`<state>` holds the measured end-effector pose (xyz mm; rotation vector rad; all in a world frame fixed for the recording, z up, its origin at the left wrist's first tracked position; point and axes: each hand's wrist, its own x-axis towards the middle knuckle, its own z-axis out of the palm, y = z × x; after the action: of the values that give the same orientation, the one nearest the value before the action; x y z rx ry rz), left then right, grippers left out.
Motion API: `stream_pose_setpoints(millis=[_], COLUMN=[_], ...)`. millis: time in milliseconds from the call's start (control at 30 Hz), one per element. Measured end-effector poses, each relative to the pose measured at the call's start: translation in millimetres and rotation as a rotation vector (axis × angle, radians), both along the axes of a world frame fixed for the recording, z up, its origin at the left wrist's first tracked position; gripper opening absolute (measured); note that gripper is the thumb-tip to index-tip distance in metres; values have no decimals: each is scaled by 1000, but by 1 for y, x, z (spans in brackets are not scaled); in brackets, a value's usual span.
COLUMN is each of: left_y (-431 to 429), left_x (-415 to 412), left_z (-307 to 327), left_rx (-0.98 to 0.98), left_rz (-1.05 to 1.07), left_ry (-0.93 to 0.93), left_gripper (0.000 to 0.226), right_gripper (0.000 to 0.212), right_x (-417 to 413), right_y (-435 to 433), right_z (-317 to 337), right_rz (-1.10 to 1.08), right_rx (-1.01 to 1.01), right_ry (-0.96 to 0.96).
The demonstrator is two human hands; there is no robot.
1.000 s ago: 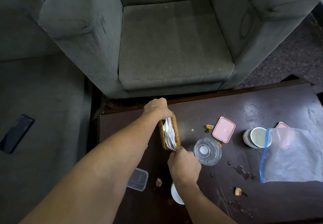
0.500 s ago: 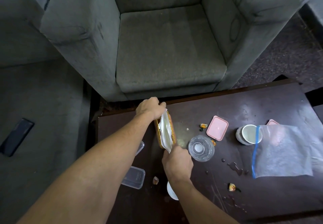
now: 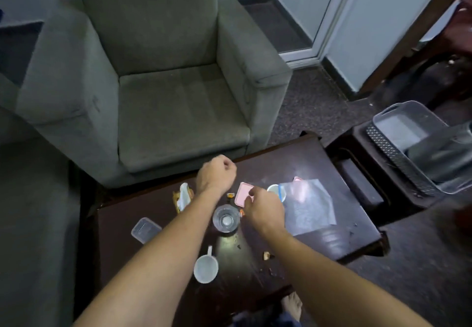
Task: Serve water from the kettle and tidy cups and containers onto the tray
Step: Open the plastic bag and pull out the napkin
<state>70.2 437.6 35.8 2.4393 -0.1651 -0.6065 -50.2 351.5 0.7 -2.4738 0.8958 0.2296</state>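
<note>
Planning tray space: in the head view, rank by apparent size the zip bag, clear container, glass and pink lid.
1. zip bag
2. clear container and glass, about alike
3. pink lid smallest, though the right hand partly covers it

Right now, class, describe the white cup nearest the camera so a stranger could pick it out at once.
Start at the dark table before the grey armchair. Toward the person's edge, this side of the clear glass, sits the white cup. It alone shows a handle, pointing toward that glass.
</note>
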Motion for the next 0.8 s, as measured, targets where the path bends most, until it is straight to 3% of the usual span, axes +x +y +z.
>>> stream_pose_setpoints(millis=[133, 333, 533, 633, 800], left_y=[-63, -107, -123, -130, -139], left_x=[-52, -115, -143, -149, -151], left_z=[-9, -80, -148, -167, -172], left_rx=[-78, 37, 19, 87, 135], left_rz=[-47, 5, 153, 129, 112], left_ry=[183, 318, 408, 360, 276], left_gripper=[23, 27, 40, 42, 31], right_gripper=[28, 48, 65, 73, 49], right_x=[-19, -37, -18, -3, 8], right_y=[-65, -144, -175, -179, -184], right_z=[-1, -34, -78, -95, -103], right_rz=[-36, 101, 254, 331, 504], right_rx=[12, 22, -15, 3, -96], right_ry=[69, 203, 327, 323, 320])
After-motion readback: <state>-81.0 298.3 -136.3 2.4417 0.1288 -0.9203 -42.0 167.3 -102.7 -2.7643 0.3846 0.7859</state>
